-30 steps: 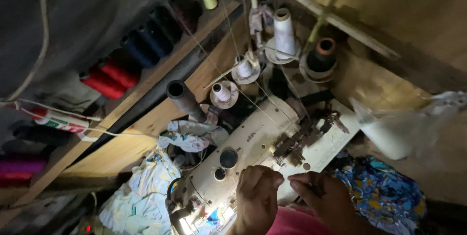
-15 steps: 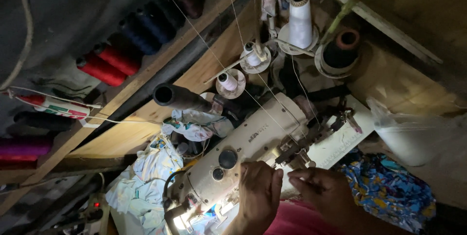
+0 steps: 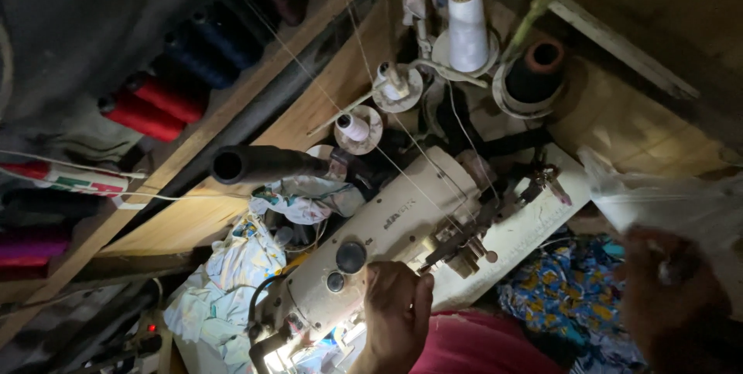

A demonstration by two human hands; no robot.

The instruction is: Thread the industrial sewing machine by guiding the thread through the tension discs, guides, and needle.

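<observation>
We saw the sewing machine [image 3: 387,227] lying slantwise across the middle of the wooden table [image 3: 186,223]. Our left hand [image 3: 396,312] rested on its near edge, just below the knobs [image 3: 350,257]; our right hand [image 3: 665,296] was well apart at the right, beside a plastic bag [image 3: 673,204]. Behind the machine stood thread cones [image 3: 467,24] on a stand. Spools [image 3: 166,87] lay in a row on the shelf at the left. Printed cloth [image 3: 232,273] lay left of the machine, patterned fabric [image 3: 565,289] to its right.

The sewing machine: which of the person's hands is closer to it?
Left. The left hand rests on the cream sewing machine near its front edge. The right hand is off to the side, raised by a clear plastic bag.
</observation>
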